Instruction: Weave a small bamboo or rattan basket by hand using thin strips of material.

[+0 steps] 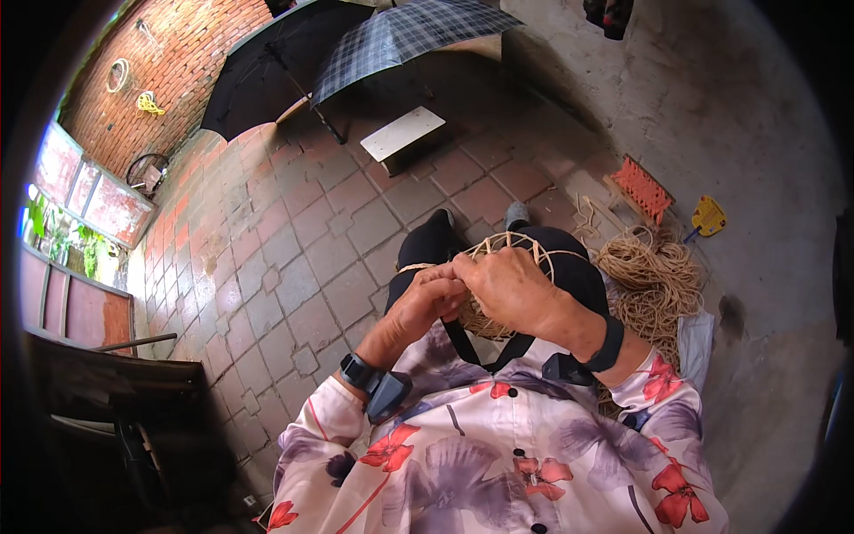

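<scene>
Over the lap at twelve o'clock, an open-ribbed basket, likely light, springy and best taken by its denser weave, is being pinched by left grip and right grip, fingertips partly hidden.

There are two bare hands, one round tan woven basket, two open umbrellas, one black and one grey plaid, two black wristbands, one low white-topped rectangular stool and one yellow blue-handled paddle.
</scene>
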Tool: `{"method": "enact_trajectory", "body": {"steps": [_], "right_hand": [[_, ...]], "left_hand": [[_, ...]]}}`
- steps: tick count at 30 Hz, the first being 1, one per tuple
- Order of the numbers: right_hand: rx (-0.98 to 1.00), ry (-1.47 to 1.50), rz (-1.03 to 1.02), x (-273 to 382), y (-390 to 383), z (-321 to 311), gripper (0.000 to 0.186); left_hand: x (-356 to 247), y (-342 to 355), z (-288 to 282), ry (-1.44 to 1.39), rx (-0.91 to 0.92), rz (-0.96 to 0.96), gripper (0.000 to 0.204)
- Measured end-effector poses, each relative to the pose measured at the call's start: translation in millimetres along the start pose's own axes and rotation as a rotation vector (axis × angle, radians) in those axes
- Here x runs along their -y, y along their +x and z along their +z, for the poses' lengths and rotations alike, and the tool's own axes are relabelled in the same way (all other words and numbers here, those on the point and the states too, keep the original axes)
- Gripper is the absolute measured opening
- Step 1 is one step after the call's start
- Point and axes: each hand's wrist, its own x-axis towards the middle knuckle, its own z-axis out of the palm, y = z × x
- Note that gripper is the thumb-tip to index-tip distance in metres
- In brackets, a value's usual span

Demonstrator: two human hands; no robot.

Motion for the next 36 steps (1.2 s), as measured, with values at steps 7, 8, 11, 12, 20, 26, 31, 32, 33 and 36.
{"method": "enact_trajectory", "body": {"steps": [7,8,11,12,20,26,31,32,33,36], "right_hand": [[-0.201,0.686,0.292,-18.1,-1.6,12.9,0.017],[-0.112,0.788,0.315,-22.2,-3.3,8.0,0.015],[0.033,0.787,0.336,-15.6,-17.0,-20.7,0.012],[-0.164,0.425,0.215,-15.0,-25.9,-25.0,0.013],[-0.802,-0.297,0.804,-163.5,-122.9,-93.5,0.009],[-0.127,-0.635,1.107,-221.0,-234.6,-81.3,0.039],[-0.372,0.523,0.835,-108.0,-157.1,-45.4,0.026],[-0.283,0.857,0.79,-78.4,-140.0,-44.4,0.025],[-0.116,1.058,0.682,-57.3,-127.2,-43.5,0.028],[0.086,1.619,0.464,-23.2,-104.9,-18.8,0.047]], "left_hand": [[-3.5,-6.3,23.1,0.332,-0.232,0.138,0.015],[-4.2,-6.3,24.7,0.312,-0.265,0.138,0.013],[-1.8,-3.8,22.6,0.291,-0.286,0.139,0.011],[-1.2,-3.1,21.9,0.289,-0.274,0.141,0.012],[-9.7,-5.1,27.0,0.341,-0.293,0.109,0.006],[-19.7,-2.3,47.1,1.103,-0.333,0.507,0.015],[-30.6,5.1,67.2,1.556,-0.239,0.488,0.017],[-30.8,5.4,65.4,1.569,-0.23,0.483,0.017],[-29.8,6.1,63.2,1.536,-0.231,0.495,0.016],[-27.5,12.6,55.9,1.404,-0.173,0.513,0.015]]}}
